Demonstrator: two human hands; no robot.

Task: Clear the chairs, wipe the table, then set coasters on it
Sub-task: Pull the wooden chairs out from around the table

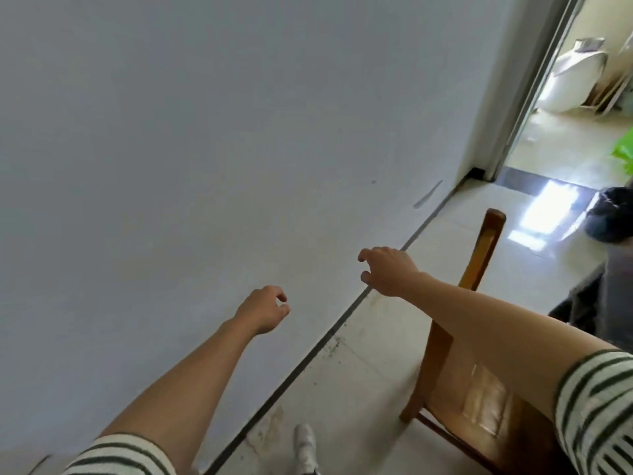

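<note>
Hovering empty, fingers loosely curled: left hand point(265, 308) and right hand point(387, 269), seemingly clear of the chair point(484, 245).

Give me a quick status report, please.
Left hand open, empty. Right hand open, empty. Wooden chair at right, untouched. Table not in view.

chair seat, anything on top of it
The visible part of the chair seat is bare, glossy wood with nothing on it. The right forearm and sleeve cover part of it, so anything lying there cannot be seen.
</note>
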